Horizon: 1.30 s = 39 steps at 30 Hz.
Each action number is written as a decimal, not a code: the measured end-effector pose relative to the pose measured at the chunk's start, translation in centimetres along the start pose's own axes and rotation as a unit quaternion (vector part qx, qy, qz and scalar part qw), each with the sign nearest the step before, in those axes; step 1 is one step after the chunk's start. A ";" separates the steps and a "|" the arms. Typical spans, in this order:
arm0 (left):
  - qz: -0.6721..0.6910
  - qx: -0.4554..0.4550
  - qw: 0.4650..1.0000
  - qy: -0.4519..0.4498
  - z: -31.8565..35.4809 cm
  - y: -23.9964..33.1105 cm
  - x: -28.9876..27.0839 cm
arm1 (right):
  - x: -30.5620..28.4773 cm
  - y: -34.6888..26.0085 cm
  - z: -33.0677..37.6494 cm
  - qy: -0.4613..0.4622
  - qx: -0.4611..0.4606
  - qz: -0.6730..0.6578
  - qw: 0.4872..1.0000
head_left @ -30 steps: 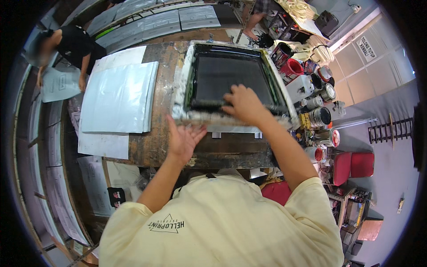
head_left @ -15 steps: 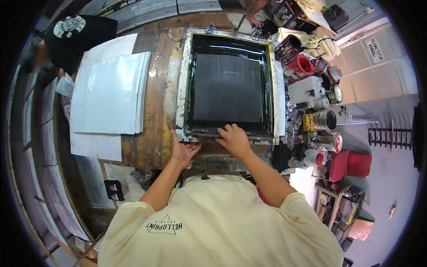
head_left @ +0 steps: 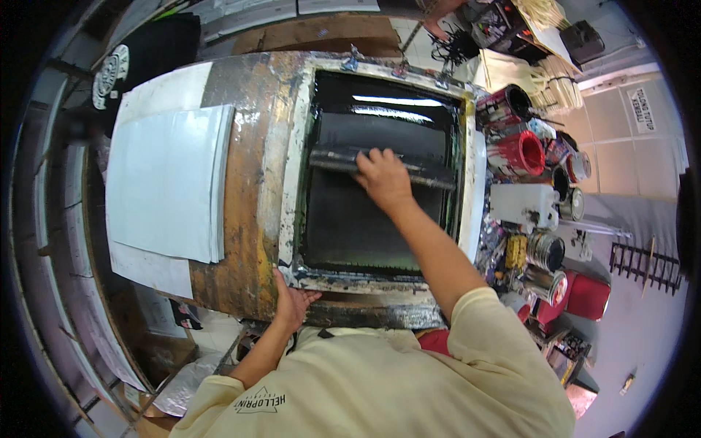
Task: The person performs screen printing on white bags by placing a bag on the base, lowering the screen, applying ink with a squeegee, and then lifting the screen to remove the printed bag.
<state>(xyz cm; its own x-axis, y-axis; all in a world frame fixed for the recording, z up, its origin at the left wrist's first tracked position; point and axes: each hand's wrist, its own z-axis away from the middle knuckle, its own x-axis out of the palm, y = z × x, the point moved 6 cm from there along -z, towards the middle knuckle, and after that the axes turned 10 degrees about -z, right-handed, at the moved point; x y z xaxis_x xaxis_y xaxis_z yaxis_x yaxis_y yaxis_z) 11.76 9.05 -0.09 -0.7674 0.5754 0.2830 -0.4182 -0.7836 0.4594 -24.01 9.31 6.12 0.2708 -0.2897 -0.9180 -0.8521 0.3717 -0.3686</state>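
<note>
A screen-printing frame (head_left: 292, 182) with a pale, ink-stained border and a dark mesh lies flat on a worn wooden table (head_left: 241, 146). Across the mesh lies a long black squeegee (head_left: 339, 158). My right hand (head_left: 381, 179) is closed over the squeegee near its middle, arm stretched forward. My left hand (head_left: 290, 303) presses flat on the frame's near left corner, fingers spread.
A stack of white sheets (head_left: 164, 182) lies on the table to the left of the frame. Paint cans (head_left: 518, 150), a white plastic jug (head_left: 522, 204) and more tins (head_left: 544, 252) crowd the right side. A black printed shirt (head_left: 139, 51) lies far left.
The frame has been laid down flat. My right hand has left the frame's near edge, reached forward and gripped the squeegee. My left hand stays at the near left corner.
</note>
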 end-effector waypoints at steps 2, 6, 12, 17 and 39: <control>-0.008 0.019 1.000 0.020 0.8 1.2 1.2 | -1.1 2.9 -4.2 0.037 -0.017 0.006 0.999; -0.004 0.039 0.999 0.020 1.0 0.1 0.3 | -3.0 5.8 -10.4 -0.039 -0.004 0.017 0.999; 0.007 0.078 0.996 0.033 2.9 0.7 0.6 | -5.4 9.0 -14.1 -0.067 -0.050 -0.032 0.996; -0.027 0.102 0.994 0.023 3.6 1.1 0.4 | -4.3 7.6 -11.8 -0.005 -0.046 0.022 0.999; -0.057 0.401 0.842 -0.357 15.5 17.8 8.4 | -26.1 -18.0 8.7 0.205 -0.050 0.124 0.970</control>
<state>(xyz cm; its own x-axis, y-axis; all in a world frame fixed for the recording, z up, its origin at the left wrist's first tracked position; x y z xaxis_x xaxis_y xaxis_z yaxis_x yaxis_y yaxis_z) 5.35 3.55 23.54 -0.1380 0.8544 0.5010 0.2130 -0.4684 0.8574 -11.83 17.85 35.48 -0.1321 -0.5363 -0.8336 -0.9128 0.3937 -0.1087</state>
